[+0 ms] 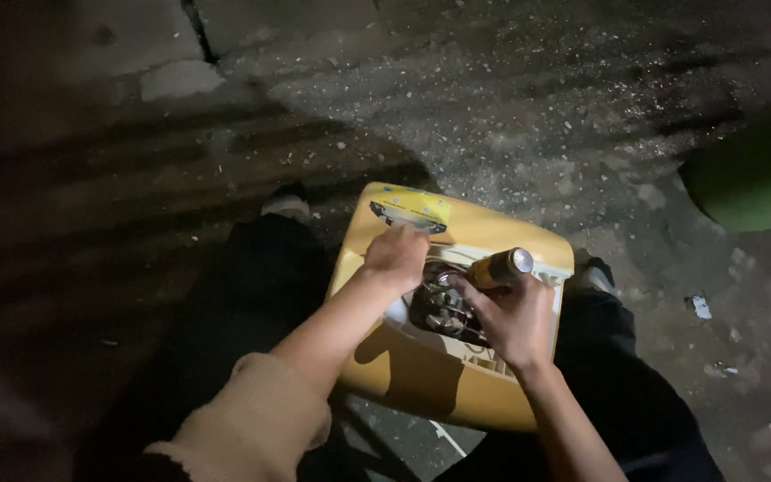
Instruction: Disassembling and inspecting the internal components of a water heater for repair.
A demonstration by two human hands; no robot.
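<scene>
Two hands work at a rounded yellow plastic casing (421,375) held between the knees above the gritty concrete floor (493,107).

The right hand (515,319) grips a small brass-coloured cylinder (500,266), its long axis pointing up-right; the left hand (396,257), fingers curled, presses the casing's far edge beside the dark opening (443,308).

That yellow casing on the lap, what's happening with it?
A seated person holds a yellow plastic casing across their knees, above a gritty concrete floor. The left hand rests on its far part beside the round opening. The right hand grips a small cylinder with a silvery end over that opening. A green object sits to the right.
</scene>
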